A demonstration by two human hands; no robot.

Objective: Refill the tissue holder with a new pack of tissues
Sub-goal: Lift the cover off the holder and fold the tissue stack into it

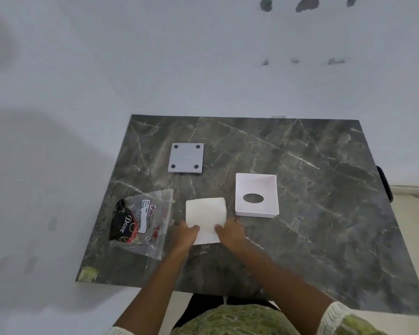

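Head view: tissue stack (205,215) held near front edge of desk (324,213), pinched at near end by left hand (185,234) and right hand (230,234), fingers clamped on it. Holder shell (257,187) sits just right of stack (mouth up), so right hand is judged nearer. Base plate (186,157) lies toward far-left corner, empty wrapper (140,220) at left edge.

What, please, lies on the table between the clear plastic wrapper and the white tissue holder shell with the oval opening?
The white stack of tissues lies between the clear plastic wrapper and the white holder shell, with both hands on its near edge, in the head view.
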